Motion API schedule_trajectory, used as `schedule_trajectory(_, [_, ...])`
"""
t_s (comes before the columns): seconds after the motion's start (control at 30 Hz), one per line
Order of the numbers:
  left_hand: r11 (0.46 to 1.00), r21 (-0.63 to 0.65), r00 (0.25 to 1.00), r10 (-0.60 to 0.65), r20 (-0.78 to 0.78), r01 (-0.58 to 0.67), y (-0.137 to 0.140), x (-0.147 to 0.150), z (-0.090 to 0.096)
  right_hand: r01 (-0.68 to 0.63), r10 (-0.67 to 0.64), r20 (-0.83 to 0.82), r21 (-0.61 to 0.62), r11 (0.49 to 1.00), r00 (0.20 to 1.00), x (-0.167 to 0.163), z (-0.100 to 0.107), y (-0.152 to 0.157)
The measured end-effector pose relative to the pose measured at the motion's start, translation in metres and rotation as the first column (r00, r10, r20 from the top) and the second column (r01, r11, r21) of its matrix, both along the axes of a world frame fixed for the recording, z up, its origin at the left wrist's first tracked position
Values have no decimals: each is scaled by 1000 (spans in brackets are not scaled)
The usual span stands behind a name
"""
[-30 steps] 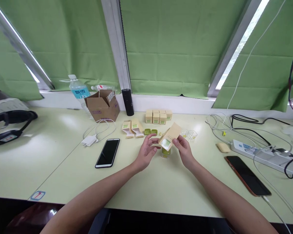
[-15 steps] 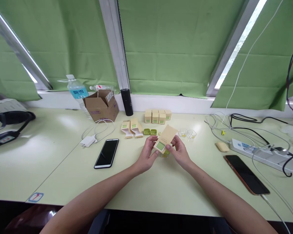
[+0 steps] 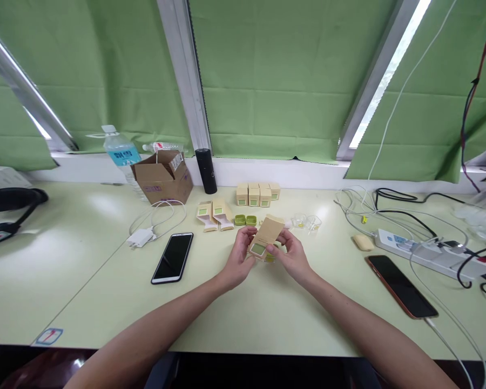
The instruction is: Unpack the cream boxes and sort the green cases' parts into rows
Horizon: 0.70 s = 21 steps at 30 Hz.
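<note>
A tan paper carton [image 3: 268, 229] with a green window is tilted between my two hands above the table. My left hand [image 3: 237, 258] closes around its left side, and my right hand [image 3: 295, 258] pinches the right side, thumb on the front face. The carton's far end shows a raised flap. Partly hidden below it is a small clear and green piece [image 3: 270, 257]. Beyond my hands are two small green containers [image 3: 245, 220] and two clear plastic cups [image 3: 305, 221]. A pair of unfolded cartons [image 3: 214, 215] lies left of them, and several standing cartons [image 3: 254, 195] are grouped farther back.
A phone [image 3: 173, 258] and a white charger [image 3: 141, 236] lie to the left. Behind them stand a cardboard box [image 3: 166, 181], a water bottle [image 3: 123, 154] and a black flask [image 3: 206, 170]. At right are another phone [image 3: 403, 286], a power strip [image 3: 421, 251] and tangled cables.
The carton in my hands has turned slightly, and its far flap now stands up more visibly. The whole view has shifted a little, with the table's things appearing farther left.
</note>
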<state>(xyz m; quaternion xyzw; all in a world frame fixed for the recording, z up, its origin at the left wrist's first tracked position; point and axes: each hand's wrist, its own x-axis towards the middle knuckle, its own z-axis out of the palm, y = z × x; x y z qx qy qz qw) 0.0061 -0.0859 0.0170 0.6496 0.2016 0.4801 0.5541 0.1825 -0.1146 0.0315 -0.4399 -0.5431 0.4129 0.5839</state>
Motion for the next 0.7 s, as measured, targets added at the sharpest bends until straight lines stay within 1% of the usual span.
schedule_trajectory(0.13, [998,49,1000,-27,1,27,-1,-1,-2,27,-32,-85,-60,998,996,3,3,3])
schedule_trajectory(0.23, [996,82,999,-18,-36,21,-3,-3,0,39,-47,-99,-85,996,994,5,4,5])
schedule_trajectory(0.33, [991,128,993,60,-101,-46,-5,-3,2,44,-53,-92,-98,994,994,5,3,6])
schedule_trajectory(0.47, [964,212,966,197,-165,-160,-6,-2,2,52,-60,-83,-101,994,995,5,2,6])
schedule_trajectory(0.63, [959,248,962,189,-198,-137,-6,-3,-1,67,-80,-104,-117,991,991,4,2,7])
schedule_trajectory(0.7, [957,248,954,207,-218,-151,-5,-3,-2,66,-80,-113,-122,990,990,4,1,7])
